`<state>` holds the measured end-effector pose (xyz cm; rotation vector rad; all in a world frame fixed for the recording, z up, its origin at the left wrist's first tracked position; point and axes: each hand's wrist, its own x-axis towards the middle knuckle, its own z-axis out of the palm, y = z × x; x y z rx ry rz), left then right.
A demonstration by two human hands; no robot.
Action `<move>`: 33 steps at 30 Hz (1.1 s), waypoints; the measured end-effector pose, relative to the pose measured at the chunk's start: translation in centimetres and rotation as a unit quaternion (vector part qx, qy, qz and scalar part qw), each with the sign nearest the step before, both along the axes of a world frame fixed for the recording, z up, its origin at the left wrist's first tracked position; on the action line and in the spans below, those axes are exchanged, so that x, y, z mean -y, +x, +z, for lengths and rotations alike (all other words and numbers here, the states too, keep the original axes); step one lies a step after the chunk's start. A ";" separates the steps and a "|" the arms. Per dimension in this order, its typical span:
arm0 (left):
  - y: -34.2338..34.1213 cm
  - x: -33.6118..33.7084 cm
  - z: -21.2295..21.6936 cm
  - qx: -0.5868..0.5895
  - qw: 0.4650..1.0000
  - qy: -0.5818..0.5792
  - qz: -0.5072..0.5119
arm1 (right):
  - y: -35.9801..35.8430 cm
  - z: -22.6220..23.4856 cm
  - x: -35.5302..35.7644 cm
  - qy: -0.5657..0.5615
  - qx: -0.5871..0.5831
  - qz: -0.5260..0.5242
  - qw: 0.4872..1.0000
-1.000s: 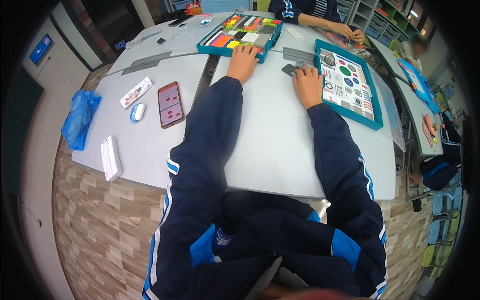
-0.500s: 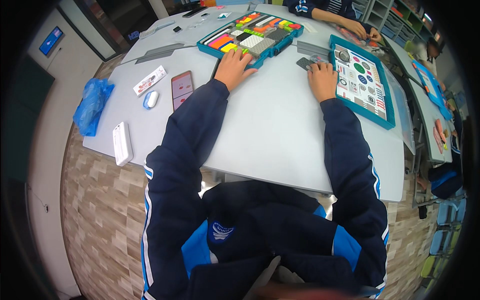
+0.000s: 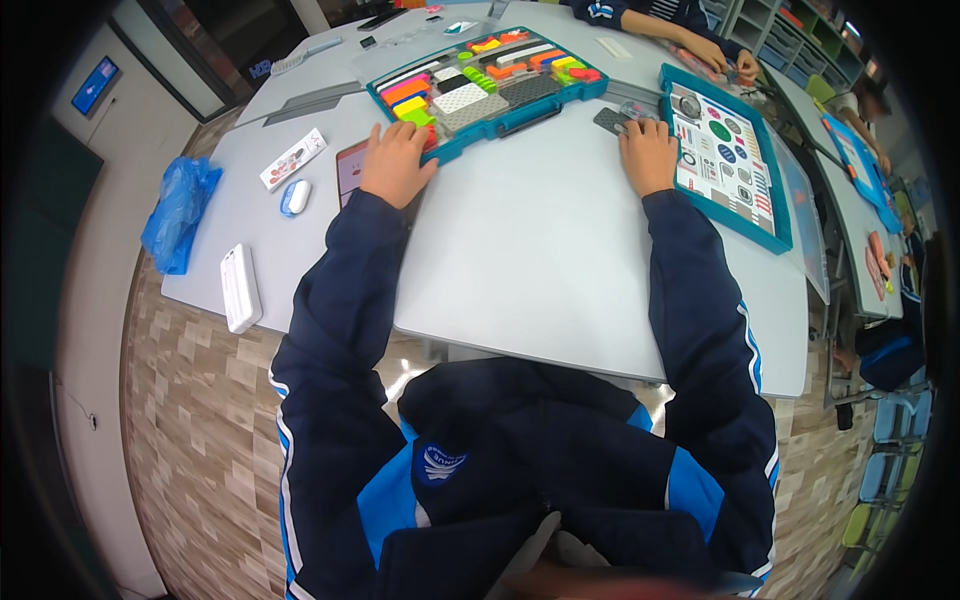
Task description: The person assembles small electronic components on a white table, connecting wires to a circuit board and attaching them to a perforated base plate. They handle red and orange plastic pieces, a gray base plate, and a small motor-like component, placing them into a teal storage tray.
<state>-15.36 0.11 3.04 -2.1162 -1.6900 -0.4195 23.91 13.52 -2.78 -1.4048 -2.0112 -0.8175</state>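
At the near left corner of a teal case [image 3: 465, 150], my left hand [image 3: 395, 168] has its fingers curled over the edge and its thumb by the front wall. Colourful building pieces [image 3: 470, 98] fill the case in rows. My right hand [image 3: 648, 160] lies on the table with its fingers stretched forward and slightly apart. By its fingertips are a dark grey perforated plate [image 3: 608, 121] and a small clear bag [image 3: 633, 110]. Just right of that hand is a teal lid [image 3: 785, 222] holding a printed parts sheet [image 3: 722, 150].
Partly under my left hand lies a phone [image 3: 349, 168]. Left of it are a white card box [image 3: 294, 160], a blue-and-white earphone case [image 3: 295, 198], a white power bank [image 3: 240, 287] and a blue plastic bag [image 3: 180, 215]. Another person's hands [image 3: 725, 62] work at the far right.
The case has shifted left and turned slightly, and my left hand has moved left and towards me with it. My right hand is nearly in the same place.
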 end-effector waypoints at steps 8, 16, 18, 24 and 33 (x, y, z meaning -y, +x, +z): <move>-3.4 1.8 1.4 -0.022 0.997 -0.011 0.071 | -0.4 0.5 0.5 -0.032 -0.032 0.010 0.999; -8.4 1.5 0.1 0.163 0.986 -0.020 0.021 | -1.0 1.5 1.4 0.004 -0.055 0.048 0.997; -9.5 2.1 -0.2 0.217 0.973 -0.020 0.070 | -1.3 2.0 1.7 0.018 -0.066 0.076 0.995; -9.8 2.3 -1.8 0.342 0.912 -0.198 0.112 | -2.8 3.3 3.4 0.012 -0.099 0.177 0.979; -9.4 0.0 -3.9 0.196 0.912 -0.188 0.308 | -4.1 4.0 5.3 0.008 -0.099 0.272 0.957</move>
